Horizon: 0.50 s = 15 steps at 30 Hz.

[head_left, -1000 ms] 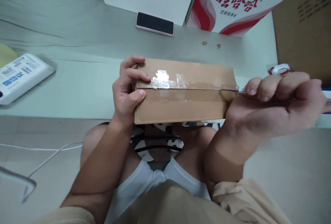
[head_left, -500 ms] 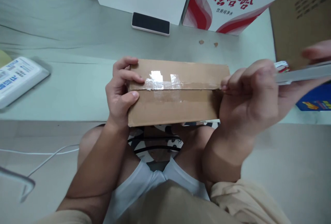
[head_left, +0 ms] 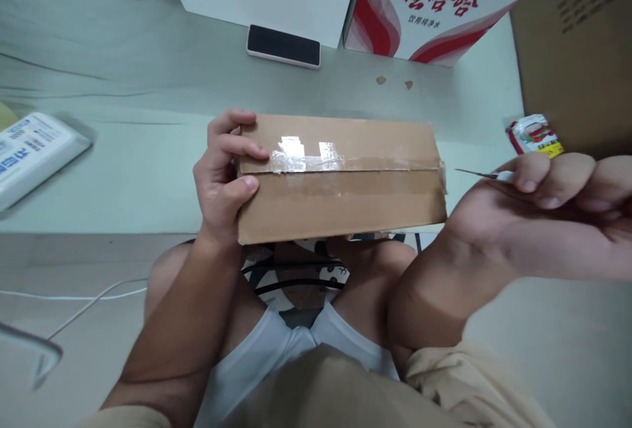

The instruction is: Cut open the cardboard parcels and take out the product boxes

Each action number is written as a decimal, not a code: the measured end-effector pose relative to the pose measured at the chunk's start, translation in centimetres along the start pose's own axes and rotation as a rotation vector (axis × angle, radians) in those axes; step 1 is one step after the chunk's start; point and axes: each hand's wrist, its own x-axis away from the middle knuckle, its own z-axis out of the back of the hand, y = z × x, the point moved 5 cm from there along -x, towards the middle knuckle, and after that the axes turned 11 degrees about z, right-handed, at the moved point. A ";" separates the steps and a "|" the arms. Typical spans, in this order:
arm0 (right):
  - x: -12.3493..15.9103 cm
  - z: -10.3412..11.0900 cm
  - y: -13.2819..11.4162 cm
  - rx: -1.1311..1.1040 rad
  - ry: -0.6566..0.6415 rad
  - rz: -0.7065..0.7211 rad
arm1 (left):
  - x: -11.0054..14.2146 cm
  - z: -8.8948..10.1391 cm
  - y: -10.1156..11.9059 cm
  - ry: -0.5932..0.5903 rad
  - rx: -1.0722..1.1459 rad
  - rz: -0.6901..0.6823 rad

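Box (head_left: 340,199), long axis nine-to-three, lies at nine o'clock from the right hand (head_left: 553,217), which is curled round a thin tool (head_left: 503,176), tip just clear of the box's three-o'clock end, left hand (head_left: 216,192) gripping the nine-o'clock end.

Cardboard box (head_left: 340,201) in left hand (head_left: 222,178), blade (head_left: 486,175) in right hand (head_left: 557,214)

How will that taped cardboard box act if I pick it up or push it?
The cardboard box is probably fairly stiff: its long edges look straight while the left hand grips one end. It may be light, as only that hand visibly holds it, though any support underneath is hidden. Its flat faces suggest sliding rather than rolling.
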 end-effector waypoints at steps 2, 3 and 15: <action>-0.2 -0.7 0.5 -0.123 -0.041 -0.079 | -0.1 0.0 0.0 -0.007 0.004 -0.001; -0.3 -1.1 0.7 -0.178 -0.034 -0.119 | -0.1 0.0 0.0 -0.012 0.007 -0.001; 0.5 -5.4 -0.6 -0.318 0.049 -0.194 | 0.4 -0.6 -0.1 -0.009 0.086 0.096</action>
